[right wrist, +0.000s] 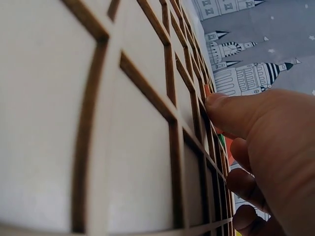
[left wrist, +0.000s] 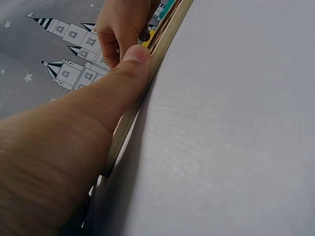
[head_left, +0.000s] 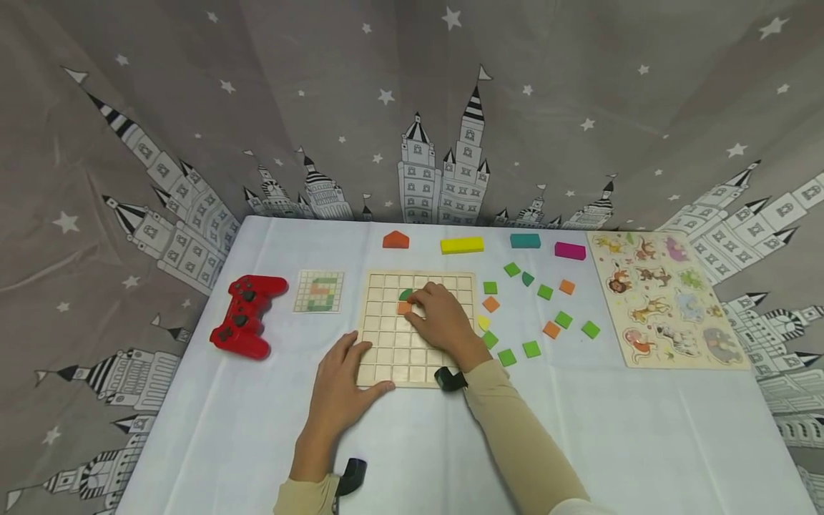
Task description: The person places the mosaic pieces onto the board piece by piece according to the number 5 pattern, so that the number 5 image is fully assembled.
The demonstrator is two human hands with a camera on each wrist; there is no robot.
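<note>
From the head view I look down on a counter [head_left: 644, 429] draped in pale cloth, backed by a grey curtain [head_left: 412, 107] printed with white stars and castle towers. Nearest me, the left hand [head_left: 337, 386] lies flat with straight, relaxed fingers on the near left corner of the wooden grid board [head_left: 386, 343], its thumb running along the board's near edge; the left wrist view shows that thumb pressed against the board's rim. Its grip holds nothing. The board lies flat, nearly square, its edges running parallel to the counter's near edge, so I see no marked long axis. Further in, the right hand [head_left: 440, 315] reaches across the board with fingers curled down; its thumb tip touches an orange tile [head_left: 403, 308] set in a cell of the upper rows, but I cannot tell whether the grip pinches the tile or only presses it. A green piece [head_left: 405, 294] sits just beyond the orange tile. Left of the board lie a pattern card [head_left: 318, 291] and a red game controller [head_left: 247, 315]. To the right, loose green and orange tiles [head_left: 547, 315] are scattered, then an animal puzzle board [head_left: 666, 300]. Along the far edge stand an orange house-shaped block [head_left: 395, 239], a yellow block [head_left: 461, 245], a teal block [head_left: 525, 241] and a magenta block [head_left: 569, 250].
</note>
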